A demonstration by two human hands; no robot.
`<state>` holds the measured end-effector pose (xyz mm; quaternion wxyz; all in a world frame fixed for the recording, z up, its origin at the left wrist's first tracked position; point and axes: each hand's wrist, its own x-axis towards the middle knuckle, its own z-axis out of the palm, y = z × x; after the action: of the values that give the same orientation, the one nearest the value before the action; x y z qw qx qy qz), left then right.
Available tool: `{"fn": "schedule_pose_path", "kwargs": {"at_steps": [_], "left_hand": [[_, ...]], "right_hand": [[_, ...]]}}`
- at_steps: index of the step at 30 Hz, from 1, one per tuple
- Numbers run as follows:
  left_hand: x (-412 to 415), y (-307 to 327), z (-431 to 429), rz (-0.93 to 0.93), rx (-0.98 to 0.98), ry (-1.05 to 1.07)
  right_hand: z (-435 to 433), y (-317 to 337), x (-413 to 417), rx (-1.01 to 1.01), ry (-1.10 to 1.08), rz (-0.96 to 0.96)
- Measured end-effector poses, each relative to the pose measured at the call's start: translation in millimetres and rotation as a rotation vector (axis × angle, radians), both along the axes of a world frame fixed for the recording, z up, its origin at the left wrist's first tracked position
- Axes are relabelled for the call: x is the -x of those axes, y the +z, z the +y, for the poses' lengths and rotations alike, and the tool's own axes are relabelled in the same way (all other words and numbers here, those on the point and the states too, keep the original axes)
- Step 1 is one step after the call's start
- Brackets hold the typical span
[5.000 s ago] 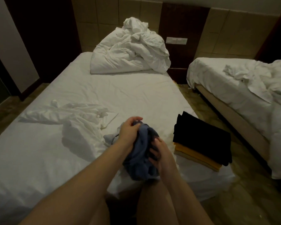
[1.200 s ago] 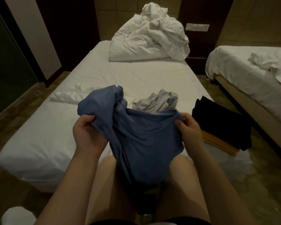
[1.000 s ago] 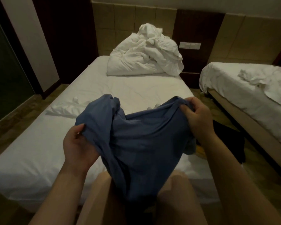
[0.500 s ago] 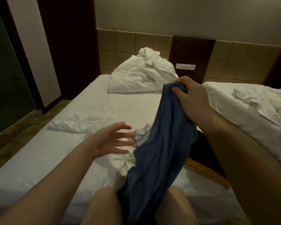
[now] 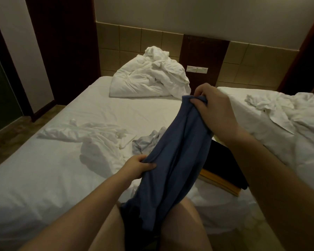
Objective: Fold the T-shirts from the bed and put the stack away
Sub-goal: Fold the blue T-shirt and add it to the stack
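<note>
Partly, the blue T-shirt (image 5: 179, 160) hides grey shirt (image 5: 146, 140) and folded stack (image 5: 223, 161).

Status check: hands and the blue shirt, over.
Right hand grips blue T-shirt high; left hand grips its lower edge. Shirt hanging, unfolded. Folded stack at right.

The blue T-shirt (image 5: 178, 160) is seen to be a plain slate shade, unpatterned. The bed sheet (image 5: 43, 178), the crumpled garment (image 5: 98, 142) and the duvet (image 5: 149, 78) are white; the small garment (image 5: 143, 142) is pale grey. A black folded shirt (image 5: 223, 163) is laid over a mustard-yellow folded shirt (image 5: 219, 183). The wall tiles (image 5: 134, 38) are beige.
</note>
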<state>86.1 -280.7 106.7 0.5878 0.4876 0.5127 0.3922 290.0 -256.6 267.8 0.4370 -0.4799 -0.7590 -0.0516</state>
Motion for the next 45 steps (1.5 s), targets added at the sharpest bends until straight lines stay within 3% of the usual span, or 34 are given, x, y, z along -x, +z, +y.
{"fn": "schedule_pose_path", "kwargs": {"at_steps": [5,7,10,13,17,20,22,25,28,35,37,40,42,45], "left_hand": [[26,-6,-10,0.092,0.043,-0.170],[38,-6,-10,0.092,0.035,-0.131],[54,0,-8,-0.015,-0.038,0.043],[62,26,-10,-0.123,-0.133,-0.080],[47,78,-22,0.044,-0.216,-0.408],[20,115,-20,0.200,-0.420,-0.232],[5,140,-14,0.211,-0.567,-0.096],[-3,169,-8,0.318,-0.707,-0.138],[-5,183,-2,0.408,-0.685,-0.206],[-16,166,5,0.442,-0.647,-0.130],[-16,158,9,0.422,-0.642,-0.046],[-11,156,14,0.399,-0.656,0.083],[-7,158,17,0.386,-0.672,0.150],[5,159,21,0.496,-0.706,0.227]], "right_hand": [[4,-12,-18,0.037,-0.072,0.011],[5,-16,-26,0.053,-0.113,0.089],[9,-20,-35,0.128,-0.158,0.231],[9,-23,-34,0.153,-0.136,0.347],[2,-14,-16,0.154,0.122,0.518],[-3,-7,9,0.359,0.389,0.662],[-5,-5,26,0.462,0.549,0.705],[-8,0,39,0.559,0.736,0.714],[-11,3,41,0.618,0.828,0.789],[-21,-40,40,0.530,0.574,0.864],[-29,-68,34,0.605,0.394,0.733],[-40,-124,24,0.887,0.283,0.507],[-38,-154,16,0.903,0.155,0.365],[-33,-162,7,0.859,0.108,0.435]]}}
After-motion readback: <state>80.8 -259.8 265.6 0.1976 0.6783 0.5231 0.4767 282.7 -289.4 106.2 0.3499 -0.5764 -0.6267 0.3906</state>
